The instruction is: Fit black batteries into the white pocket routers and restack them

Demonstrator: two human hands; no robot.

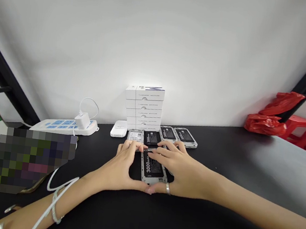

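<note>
Behind the box stack (145, 108), a broad white wall (163, 37). Under the stack, a black table (197, 225), paler far to the right. Well right of the stack, red stools (299, 125). Left of the stack, a power strip (47, 126). Right of the stack, by the table's far corner, a crumpled red bag (266, 125). In front of the stack, left hand (122, 166) and right hand (181, 167) around a flat phone (154, 165) with bare battery: left fingers bent, right fingers spread over it, thumb tips meeting at its near edge.
</note>
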